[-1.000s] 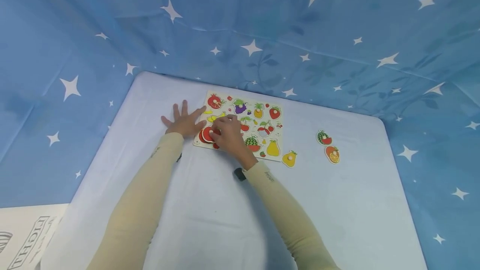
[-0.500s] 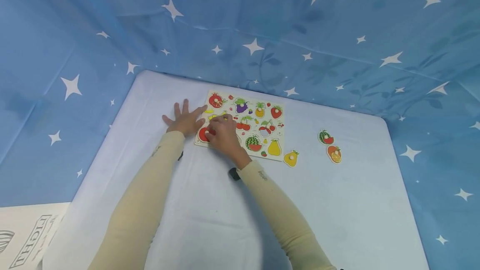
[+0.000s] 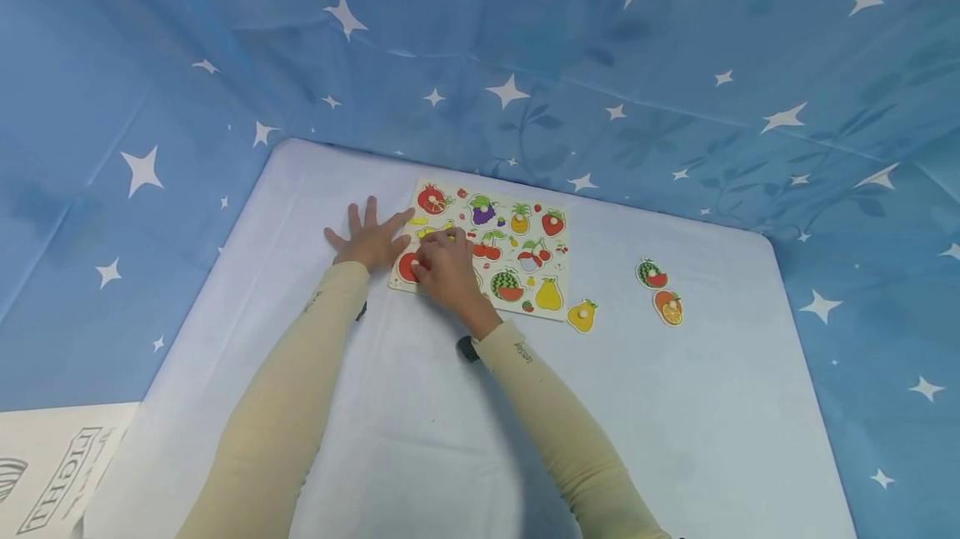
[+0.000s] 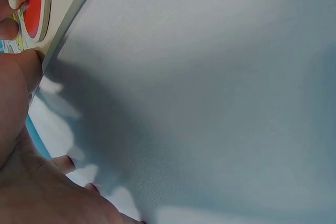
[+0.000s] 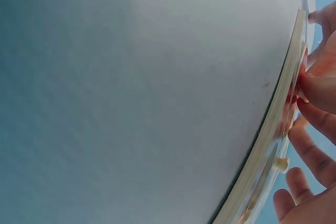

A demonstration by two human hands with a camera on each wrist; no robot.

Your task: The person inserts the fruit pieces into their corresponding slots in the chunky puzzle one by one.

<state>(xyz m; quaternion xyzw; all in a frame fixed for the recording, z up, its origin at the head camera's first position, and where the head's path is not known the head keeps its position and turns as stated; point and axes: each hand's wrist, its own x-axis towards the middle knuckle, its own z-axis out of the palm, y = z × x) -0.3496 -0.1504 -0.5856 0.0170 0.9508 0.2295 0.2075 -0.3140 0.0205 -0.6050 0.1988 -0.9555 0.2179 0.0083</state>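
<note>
**Pinching a red round piece at the 8 o'clock corner of the fruit board**

*Edges and room.* Directions as I read them on my head feed, clock centred on the board. The board's 12 o'clock edge lies near the far edge of the white table, where blue cloth with white stars rises. The widest stretches of tabletop I find run toward 4 and 6 o'clock.

*Count.*
- Hands, two: left hand at 9 o'clock, fingers straight and spread, thumb against the board's edge; right hand over the board's 8 o'clock part, thumb and fingertips grasping the red round piece, remaining fingers loosely bent.
- Cream sleeves, two.
- Loose pieces, three: pear piece, just beside the board at 4 o'clock; watermelon piece and orange piece, close together, well apart from the board, past 3 o'clock.
- Large fruit shapes on the board besides the red one, nine visible to me: four top, three middle, two bottom. The spot under the right hand is hidden.

*Appearance.* Red round piece: flat, bright red, pale-rimmed, partly covered by fingers; whether it is seated, I cannot tell. Board: cream, thick-edged, small printed motifs between shapes.
</note>
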